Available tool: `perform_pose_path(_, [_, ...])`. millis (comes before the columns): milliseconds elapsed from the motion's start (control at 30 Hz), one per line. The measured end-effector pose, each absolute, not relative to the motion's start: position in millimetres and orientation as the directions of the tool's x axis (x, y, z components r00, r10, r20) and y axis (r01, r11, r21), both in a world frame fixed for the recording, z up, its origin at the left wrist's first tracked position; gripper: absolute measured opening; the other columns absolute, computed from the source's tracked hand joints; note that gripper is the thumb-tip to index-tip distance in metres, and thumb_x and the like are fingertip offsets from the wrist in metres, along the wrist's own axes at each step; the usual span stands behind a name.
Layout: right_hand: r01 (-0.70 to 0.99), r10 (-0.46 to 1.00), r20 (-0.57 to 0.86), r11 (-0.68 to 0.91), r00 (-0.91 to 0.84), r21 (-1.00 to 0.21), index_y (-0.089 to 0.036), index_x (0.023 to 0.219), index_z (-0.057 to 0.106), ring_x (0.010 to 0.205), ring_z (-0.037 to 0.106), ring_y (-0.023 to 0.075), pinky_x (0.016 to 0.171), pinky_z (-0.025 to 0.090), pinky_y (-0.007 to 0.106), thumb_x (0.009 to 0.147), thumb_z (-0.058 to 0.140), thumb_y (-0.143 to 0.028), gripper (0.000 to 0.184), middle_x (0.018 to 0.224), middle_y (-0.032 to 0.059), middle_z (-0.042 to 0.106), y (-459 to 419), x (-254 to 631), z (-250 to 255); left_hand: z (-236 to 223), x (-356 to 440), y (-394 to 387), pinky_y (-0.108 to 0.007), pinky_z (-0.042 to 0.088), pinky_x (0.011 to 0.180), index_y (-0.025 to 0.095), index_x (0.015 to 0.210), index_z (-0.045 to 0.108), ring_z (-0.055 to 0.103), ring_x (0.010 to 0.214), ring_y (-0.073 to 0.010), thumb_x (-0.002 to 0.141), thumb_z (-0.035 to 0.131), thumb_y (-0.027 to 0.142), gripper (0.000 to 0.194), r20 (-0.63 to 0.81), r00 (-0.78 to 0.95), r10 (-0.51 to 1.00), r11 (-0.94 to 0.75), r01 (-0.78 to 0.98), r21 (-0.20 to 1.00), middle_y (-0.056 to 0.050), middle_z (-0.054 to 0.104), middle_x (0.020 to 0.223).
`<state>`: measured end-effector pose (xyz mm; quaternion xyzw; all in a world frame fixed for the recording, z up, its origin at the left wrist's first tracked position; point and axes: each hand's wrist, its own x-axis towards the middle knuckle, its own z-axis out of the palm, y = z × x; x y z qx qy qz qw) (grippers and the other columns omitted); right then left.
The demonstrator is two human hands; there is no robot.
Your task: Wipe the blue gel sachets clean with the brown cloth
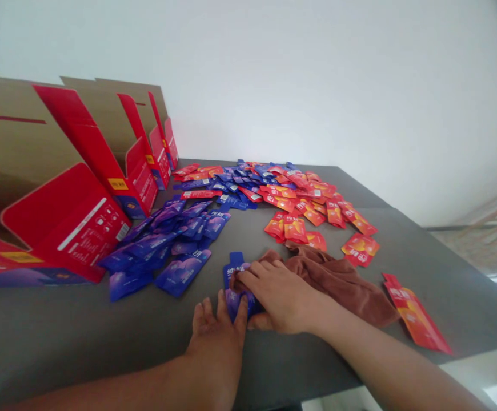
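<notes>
A blue sachet [232, 267] lies flat on the dark grey table [60, 325] near the front edge. My left hand [216, 334] rests on the table with its fingers stretched out, the tips touching the sachet's lower edge. My right hand [279, 295] lies over the sachet's right side, fingers curled onto it and onto the edge of a brown cloth [338, 282] that spreads out to the right.
A heap of blue sachets [167, 240] lies left of centre; red-orange sachets [308, 200] spread across the back and right. A lone red-orange sachet [415, 314] sits near the right front edge. Open red-and-cardboard boxes [72, 188] stand along the left. A white wall is behind.
</notes>
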<state>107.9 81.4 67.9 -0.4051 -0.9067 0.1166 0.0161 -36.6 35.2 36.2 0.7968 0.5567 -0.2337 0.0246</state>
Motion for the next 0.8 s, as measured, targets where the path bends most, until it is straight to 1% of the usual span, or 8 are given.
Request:
perform_pose_path(200, [0.742,0.757,-0.037,0.627,-0.652,-0.237,-0.016,0.11,0.047,0.094,0.048,0.0236,0.082,0.035,0.039,0.068,0.064,-0.033,0.048,0.106,0.01,0.051,94,100,60,57,-32,53,-0.052,0.031,0.098,0.018,0.131,0.034,0.039,0.12,-0.0385,0.076,0.053,0.02,0.059,-0.41,0.259,0.874,-0.37,0.904,-0.216,-0.031,0.042,0.129])
perform_pose_path(367, [0.695,0.734,-0.01,0.64,-0.68,-0.327,-0.016,0.115,0.046,0.1,0.048,0.0236,0.084,0.034,0.037,0.073,0.061,-0.038,0.05,0.111,0.011,0.052,102,111,60,51,-33,66,-0.056,0.03,0.096,0.024,0.133,0.031,0.038,0.12,-0.0393,0.075,0.054,0.018,0.062,-0.433,0.236,0.87,-0.348,0.916,-0.199,-0.03,0.037,0.133])
perform_pose_path(467, [0.663,0.709,-0.003,0.658,-0.705,-0.357,-0.018,0.115,0.049,0.096,0.05,0.0191,0.083,0.035,0.032,0.082,0.051,-0.025,0.034,0.103,0.0071,0.055,110,119,64,46,-34,67,-0.055,0.032,0.095,0.027,0.134,0.026,0.039,0.12,-0.0395,0.074,0.055,0.016,0.067,-0.438,0.22,0.872,-0.33,0.924,-0.192,-0.029,0.033,0.135])
perform_pose_path(533, [0.676,0.73,0.026,0.645,-0.683,-0.358,-0.02,0.113,0.052,0.092,0.051,0.0161,0.08,0.036,0.028,0.087,0.04,-0.017,0.029,0.098,0.0055,0.055,114,117,66,46,-34,66,-0.055,0.034,0.094,0.028,0.134,0.024,0.04,0.119,-0.0396,0.073,0.056,0.016,0.069,-0.433,0.208,0.877,-0.315,0.93,-0.191,-0.028,0.033,0.136])
perform_pose_path(600, [0.685,0.732,0.04,0.654,-0.68,-0.32,-0.022,0.11,0.055,0.089,0.05,0.0155,0.077,0.036,0.027,0.087,0.037,-0.015,0.03,0.096,0.005,0.054,116,108,66,46,-33,65,-0.054,0.035,0.092,0.029,0.133,0.025,0.041,0.118,-0.0392,0.073,0.055,0.015,0.068,-0.425,0.194,0.884,-0.298,0.935,-0.193,-0.027,0.034,0.135])
perform_pose_path(667, [0.667,0.687,0.001,0.706,-0.727,-0.24,-0.025,0.102,0.059,0.085,0.05,0.0163,0.074,0.036,0.027,0.085,0.042,-0.018,0.025,0.092,0.0042,0.053,119,96,63,48,-32,63,-0.052,0.037,0.091,0.029,0.132,0.029,0.043,0.117,-0.0383,0.074,0.053,0.013,0.064,-0.412,0.185,0.892,-0.286,0.937,-0.198,-0.027,0.037,0.134])
perform_pose_path(733, [0.663,0.667,-0.032,0.731,-0.744,-0.164,-0.026,0.096,0.061,0.083,0.049,0.0169,0.071,0.035,0.028,0.085,0.044,-0.023,0.021,0.09,0.004,0.052,123,88,59,49,-31,61,-0.05,0.038,0.09,0.028,0.131,0.032,0.045,0.116,-0.0372,0.076,0.046,0.009,0.06,-0.394,0.182,0.901,-0.28,0.937,-0.209,-0.027,0.039,0.132])
perform_pose_path(800, [0.728,0.73,-0.033,0.677,-0.683,-0.106,-0.026,0.098,0.061,0.082,0.049,0.0173,0.07,0.034,0.028,0.087,0.04,-0.023,0.024,0.091,0.0048,0.052,129,87,55,50,-31,59,-0.049,0.039,0.089,0.028,0.132,0.03,0.046,0.115,-0.0359,0.078,0.035,0.005,0.059,-0.373,0.181,0.91,-0.277,0.935,-0.221,-0.027,0.041,0.131])
